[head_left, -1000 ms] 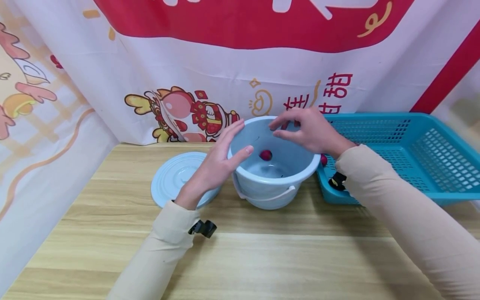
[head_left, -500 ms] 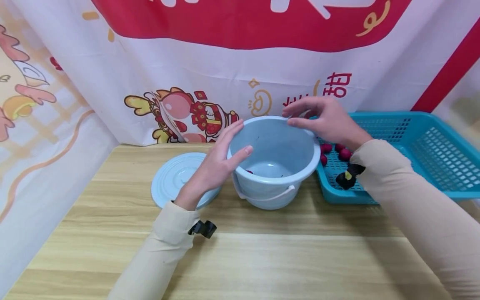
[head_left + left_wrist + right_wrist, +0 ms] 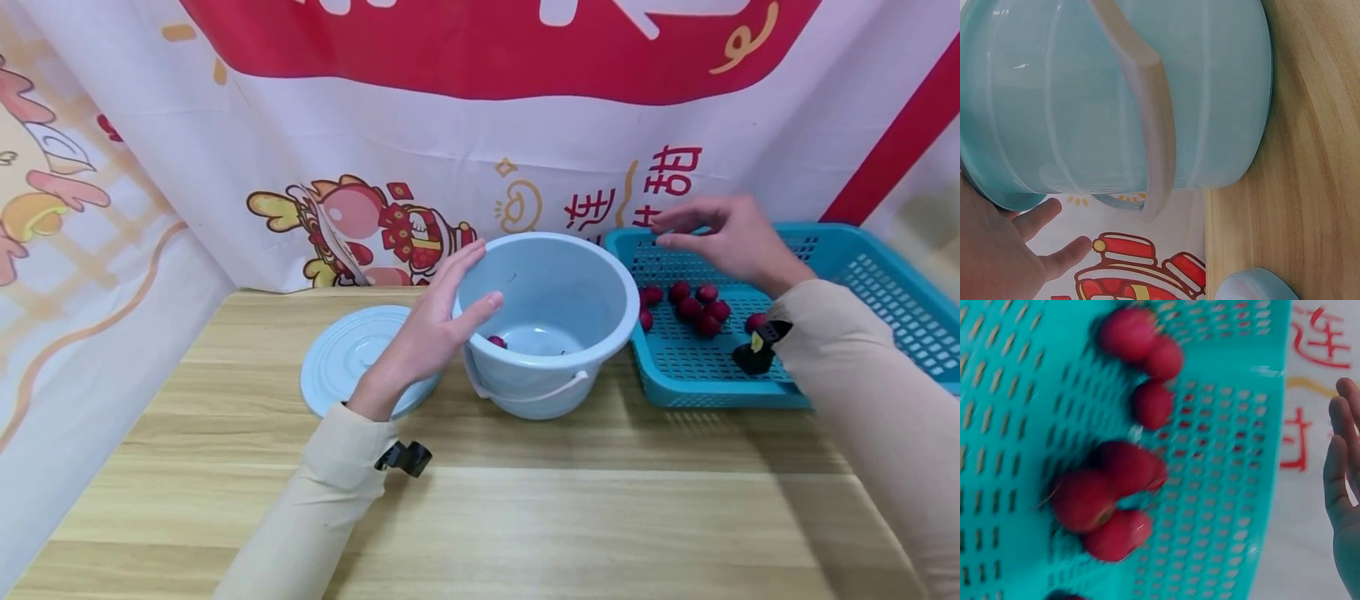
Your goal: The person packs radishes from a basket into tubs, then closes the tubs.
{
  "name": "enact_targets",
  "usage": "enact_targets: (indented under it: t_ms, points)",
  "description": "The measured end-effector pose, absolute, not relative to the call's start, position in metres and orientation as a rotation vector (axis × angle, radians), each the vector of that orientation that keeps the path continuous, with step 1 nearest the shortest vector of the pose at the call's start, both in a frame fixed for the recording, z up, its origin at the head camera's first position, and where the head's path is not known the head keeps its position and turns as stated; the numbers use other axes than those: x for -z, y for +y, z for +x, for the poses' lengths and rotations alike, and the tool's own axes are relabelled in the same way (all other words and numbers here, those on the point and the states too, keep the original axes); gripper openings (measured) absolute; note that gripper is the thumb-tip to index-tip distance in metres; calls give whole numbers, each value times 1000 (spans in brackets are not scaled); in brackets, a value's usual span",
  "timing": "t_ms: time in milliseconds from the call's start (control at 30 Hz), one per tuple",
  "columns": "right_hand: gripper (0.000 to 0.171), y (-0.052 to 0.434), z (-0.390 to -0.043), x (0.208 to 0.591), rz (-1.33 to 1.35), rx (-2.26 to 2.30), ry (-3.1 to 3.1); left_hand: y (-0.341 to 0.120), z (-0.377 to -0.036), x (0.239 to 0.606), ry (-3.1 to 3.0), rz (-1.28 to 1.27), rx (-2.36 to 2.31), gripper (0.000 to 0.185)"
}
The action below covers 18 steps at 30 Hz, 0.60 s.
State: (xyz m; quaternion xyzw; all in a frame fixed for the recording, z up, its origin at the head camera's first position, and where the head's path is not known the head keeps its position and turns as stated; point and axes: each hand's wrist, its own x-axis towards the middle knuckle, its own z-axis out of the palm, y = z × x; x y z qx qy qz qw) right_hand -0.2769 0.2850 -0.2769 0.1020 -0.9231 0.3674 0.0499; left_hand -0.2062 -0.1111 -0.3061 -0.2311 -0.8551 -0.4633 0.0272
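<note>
A light blue bucket [image 3: 600, 293] stands upright, with one red radish [image 3: 497, 342] at its bottom. My left hand [image 3: 427, 333] lies against the bucket's left rim, fingers extended and thumb over the edge. The pale bail handle [image 3: 1159, 125] hangs down the bucket's side in the left wrist view. Above the left part of a teal plastic basket [image 3: 705, 398] hovers my right hand [image 3: 738, 242], holding nothing, its fingers loosely bent. Several red radishes [image 3: 688, 309] lie grouped in the basket below it; the right wrist view shows radishes [image 3: 1084, 500] close up.
A round light blue lid [image 3: 337, 358] lies on the wooden table [image 3: 525, 533] to the left of the bucket, partly behind my left forearm. Behind everything hangs a printed white and red cloth [image 3: 420, 125]. The basket stands close to the bucket's right side.
My right hand has moved right, from over the bucket to above the basket, uncovering radishes there. The radish in the bucket has shifted toward its near left side. My left hand stays put.
</note>
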Motion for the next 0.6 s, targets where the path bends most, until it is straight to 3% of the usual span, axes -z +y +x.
enact_targets:
  t_ms: [333, 600]
  points:
    - [66, 318, -284, 298, 139, -1159, -2972, -112, -206, 307, -2637, -719, 1439, 75]
    - [64, 326, -287, 310, 134, -1156, -3131, -112, -205, 306, -2633, -722, 1442, 75]
